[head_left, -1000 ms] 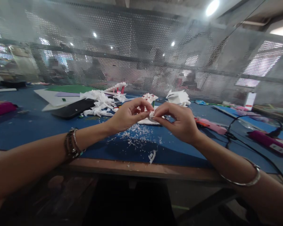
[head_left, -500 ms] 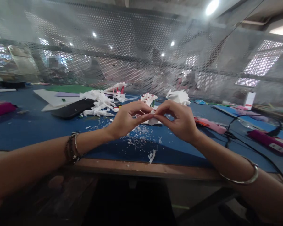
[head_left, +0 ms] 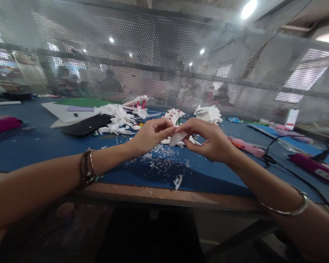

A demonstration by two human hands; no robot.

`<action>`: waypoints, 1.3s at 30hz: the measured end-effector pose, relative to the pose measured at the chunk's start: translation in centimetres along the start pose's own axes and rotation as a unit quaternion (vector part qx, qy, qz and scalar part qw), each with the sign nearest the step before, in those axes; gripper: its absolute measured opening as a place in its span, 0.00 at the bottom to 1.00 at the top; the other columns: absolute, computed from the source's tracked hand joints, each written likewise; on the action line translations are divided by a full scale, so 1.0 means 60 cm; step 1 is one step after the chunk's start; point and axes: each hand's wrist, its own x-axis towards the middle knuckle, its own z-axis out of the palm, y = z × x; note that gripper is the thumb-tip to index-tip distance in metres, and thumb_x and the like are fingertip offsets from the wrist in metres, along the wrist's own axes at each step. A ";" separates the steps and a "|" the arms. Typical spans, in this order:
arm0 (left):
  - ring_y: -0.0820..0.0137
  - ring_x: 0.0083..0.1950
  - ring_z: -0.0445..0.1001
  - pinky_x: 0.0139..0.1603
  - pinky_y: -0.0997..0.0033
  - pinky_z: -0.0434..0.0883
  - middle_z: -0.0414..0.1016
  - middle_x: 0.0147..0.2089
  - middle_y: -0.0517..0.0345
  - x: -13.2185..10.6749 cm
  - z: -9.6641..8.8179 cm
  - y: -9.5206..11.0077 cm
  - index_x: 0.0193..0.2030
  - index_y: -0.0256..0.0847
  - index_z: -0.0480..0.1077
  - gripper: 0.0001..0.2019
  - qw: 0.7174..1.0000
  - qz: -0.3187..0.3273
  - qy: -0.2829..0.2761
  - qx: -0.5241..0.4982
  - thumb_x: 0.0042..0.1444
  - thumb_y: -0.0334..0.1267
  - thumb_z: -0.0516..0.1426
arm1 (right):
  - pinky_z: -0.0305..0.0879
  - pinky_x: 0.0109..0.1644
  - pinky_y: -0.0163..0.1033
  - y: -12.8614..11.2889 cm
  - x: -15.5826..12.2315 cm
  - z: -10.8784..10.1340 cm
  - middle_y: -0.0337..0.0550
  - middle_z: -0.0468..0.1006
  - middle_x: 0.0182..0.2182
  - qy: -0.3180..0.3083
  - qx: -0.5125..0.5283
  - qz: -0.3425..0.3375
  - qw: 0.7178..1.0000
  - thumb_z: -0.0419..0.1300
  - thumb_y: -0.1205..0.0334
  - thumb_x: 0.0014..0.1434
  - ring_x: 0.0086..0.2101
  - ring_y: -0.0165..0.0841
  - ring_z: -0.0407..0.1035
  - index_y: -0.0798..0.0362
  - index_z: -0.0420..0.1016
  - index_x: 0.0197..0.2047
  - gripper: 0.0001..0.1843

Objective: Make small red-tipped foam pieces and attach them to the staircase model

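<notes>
My left hand [head_left: 149,136] and my right hand [head_left: 210,140] meet above the blue table [head_left: 30,146], fingertips pinched together. Between them is a small white piece of paper or foam [head_left: 177,138], held by my right thumb and fingers; my left thumb and forefinger pinch at its upper edge. White shavings [head_left: 160,157] lie scattered on the table just beneath my hands. A white paper model with red dots [head_left: 174,115] stands right behind my fingers.
A black flat case [head_left: 86,125] and a heap of white scraps [head_left: 116,118] lie at the left. A pink glue gun [head_left: 246,146] and a black cable [head_left: 290,160] are on the right. A perforated metal screen [head_left: 164,65] backs the table, with people beyond it.
The white piece now shows larger between my fingers, and my right hand has turned slightly and dropped a little. The camera view shifted slightly.
</notes>
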 end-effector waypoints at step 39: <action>0.77 0.31 0.67 0.33 0.78 0.64 0.71 0.30 0.59 -0.002 0.003 -0.006 0.31 0.36 0.70 0.06 0.997 -0.065 -0.029 -0.039 0.49 0.35 0.55 | 0.62 0.33 0.30 -0.015 0.002 -0.005 0.39 0.75 0.28 0.004 -0.083 -0.009 0.997 0.54 0.69 0.53 0.29 0.24 0.67 0.56 0.72 0.34 0.06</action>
